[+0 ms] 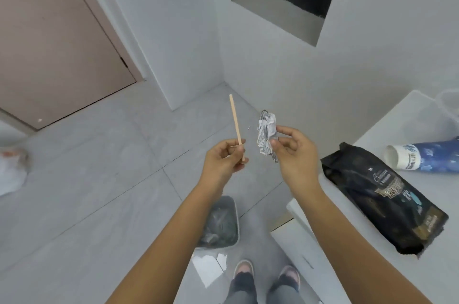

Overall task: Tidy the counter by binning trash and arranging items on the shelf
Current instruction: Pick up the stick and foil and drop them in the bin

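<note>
Crumpled paper (pixel 267 134), white with dark grey print and scrunched into a ragged upright wad, sits at the centre of the frame, pinched between the thumb and fingertips of the right hand (pixel 294 154). Just to its left, the left hand (pixel 223 158) is closed on the lower end of a thin wooden stick (pixel 237 127), pale tan and straight, which rises tilted slightly to the left. The two hands are near each other but apart, both held out over the floor with bare forearms reaching in from the bottom of the frame.

Below the left forearm, low in the centre, a small grey bin (pixel 222 224) stands on the floor with a clear liner and some crumpled rubbish inside. Under it, at the bottom edge, the person's two shoes show.

At the right of the frame a white surface (pixel 372 266) carries a black foil bag (pixel 382 199) with gold lettering, lying flat and pointing toward the lower right. Just beyond it, a blue-and-white tube (pixel 419 157) lies on its side near the right edge. A white plastic bag (pixel 11 172) lies on the floor at the far left.
</note>
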